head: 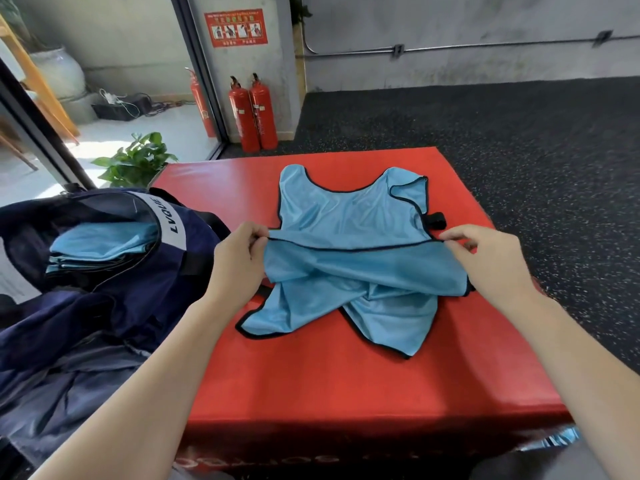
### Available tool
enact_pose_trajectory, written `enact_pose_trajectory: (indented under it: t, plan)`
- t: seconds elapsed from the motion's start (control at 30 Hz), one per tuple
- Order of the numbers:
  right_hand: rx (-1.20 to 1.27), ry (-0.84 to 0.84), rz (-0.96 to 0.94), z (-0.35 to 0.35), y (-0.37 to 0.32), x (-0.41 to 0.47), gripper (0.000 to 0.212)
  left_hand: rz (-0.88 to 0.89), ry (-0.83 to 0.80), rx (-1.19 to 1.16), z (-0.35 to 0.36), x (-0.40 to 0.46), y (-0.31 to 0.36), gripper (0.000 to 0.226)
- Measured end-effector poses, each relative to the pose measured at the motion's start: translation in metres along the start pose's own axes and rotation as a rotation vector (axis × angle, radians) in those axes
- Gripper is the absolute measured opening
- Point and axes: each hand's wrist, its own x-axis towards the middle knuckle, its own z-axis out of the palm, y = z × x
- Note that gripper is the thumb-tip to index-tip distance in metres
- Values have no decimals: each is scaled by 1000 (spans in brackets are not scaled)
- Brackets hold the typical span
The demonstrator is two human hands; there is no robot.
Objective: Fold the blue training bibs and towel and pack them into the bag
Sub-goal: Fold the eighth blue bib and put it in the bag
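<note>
On the red mat [311, 382], a blue bib [349, 216] is spread with its neck end far and its long axis running near to far. Its black-trimmed hem is pinched at the left by the left hand [239, 258] and at the right by the right hand [485, 258], both equally near. Folding away appears unobstructed. At the left, the navy bag [145, 271] lies open, folded bibs [100, 247] inside.

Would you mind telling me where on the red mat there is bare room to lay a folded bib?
The red mat is bare along its near edge, between the forearms and below the blue bib. A smaller bare strip lies at the far left corner, behind the navy bag. The middle is crowded: left hand and right hand pinch the bib's hem there.
</note>
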Motion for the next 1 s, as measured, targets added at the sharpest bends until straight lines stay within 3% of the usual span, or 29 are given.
enact_pose_trajectory:
  t: [0.1, 0.23, 0.43, 0.5, 0.67, 0.87, 1.0]
  plan:
    - [-114, -232, -56, 4, 10, -7, 21, 60, -170, 159, 2, -7, -13, 15]
    - [-256, -455, -51, 10, 26, -20, 22, -6, -403, 371, -2, -16, -29, 18]
    - [-221, -317, -230, 15, 7, -49, 25, 97, -310, 419, -7, -36, -22, 22]
    - [-149, -397, -271, 17, -9, -60, 33, 150, -339, 361, -7, -45, -11, 18]
    - [-172, -705, -340, 26, -24, -78, 45, 215, -633, 412, -1, -68, -9, 25]
    - [-160, -694, -326, 33, -14, -77, 19, 165, -586, 375, -5, -78, -18, 31]
    - [-17, -630, -169, 19, -17, -76, 1, 152, -565, 369, -5, -78, -24, 38]
